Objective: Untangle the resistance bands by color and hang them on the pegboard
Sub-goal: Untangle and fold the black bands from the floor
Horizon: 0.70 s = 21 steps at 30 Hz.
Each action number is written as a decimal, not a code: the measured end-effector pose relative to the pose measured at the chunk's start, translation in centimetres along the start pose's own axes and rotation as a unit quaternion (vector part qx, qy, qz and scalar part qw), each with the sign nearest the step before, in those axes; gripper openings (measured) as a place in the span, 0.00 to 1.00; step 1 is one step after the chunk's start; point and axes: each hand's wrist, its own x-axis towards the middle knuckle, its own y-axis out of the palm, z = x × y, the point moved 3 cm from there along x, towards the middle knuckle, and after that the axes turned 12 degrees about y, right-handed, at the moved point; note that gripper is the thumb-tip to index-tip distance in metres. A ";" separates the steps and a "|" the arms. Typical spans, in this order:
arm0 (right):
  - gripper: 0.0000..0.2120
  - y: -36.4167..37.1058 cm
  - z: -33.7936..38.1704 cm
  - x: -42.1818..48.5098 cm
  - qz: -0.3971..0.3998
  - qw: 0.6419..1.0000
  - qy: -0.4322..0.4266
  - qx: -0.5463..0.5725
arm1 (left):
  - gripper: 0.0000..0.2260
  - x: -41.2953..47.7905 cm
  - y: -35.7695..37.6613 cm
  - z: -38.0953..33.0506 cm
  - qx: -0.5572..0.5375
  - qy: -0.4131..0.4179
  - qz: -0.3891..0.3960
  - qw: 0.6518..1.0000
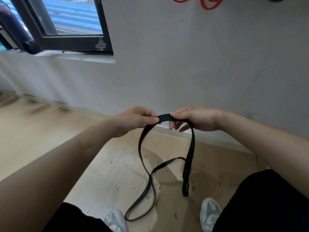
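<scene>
The step in hand looks like the untangling of a single band. A long, flat black elastic resistance band (pixel 190 153) is pinched at its top between both hands, held out in front of a pale grey plaster wall (pixel 184 56). The left hand (pixel 137 119) grips it between thumb and curled fingers. The right hand (pixel 197 118) pinches it with thumb and forefinger while its lower fingers hang loosely spread. A short stretch of strap runs between the two hands, and the rest drops towards the light wooden floor (pixel 41 131). There the strands cross at least once, and one long loop trails down between the grey sports shoes (pixel 115 220). Next, I judge, the crossing must be shaken or fed out until the band hangs as one plain loop. Then it must be lifted high towards the place where orange-red rubber band loops (pixel 211 4) show at the top edge. Much is cut off: only the lower curves of those red loops are in view, and no pegboard or peg can be seen. So what they hang from cannot be told. Whether the black band's short right-hand fold is twisted or merely doubled is hard to make out, as is whether its lowest loop touches the floor.
</scene>
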 end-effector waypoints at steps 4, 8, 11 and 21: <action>0.20 0.0 -0.1 0.4 -0.036 0.999 0.004 -0.039 | 0.07 -0.2 -0.5 -0.5 -0.030 0.006 -0.006 1.000; 0.21 0.9 0.3 0.9 -0.023 0.999 -0.004 -0.042 | 0.05 -0.3 -0.7 -1.4 -0.001 0.049 -0.043 0.998; 0.22 1.2 0.9 1.3 -0.042 0.999 -0.017 0.021 | 0.04 -0.3 -1.2 -2.2 -0.021 0.078 -0.099 0.992; 0.17 5.4 2.5 2.9 0.004 0.996 -0.065 0.062 | 0.07 -0.1 -2.6 -5.2 -0.136 0.178 -0.223 0.949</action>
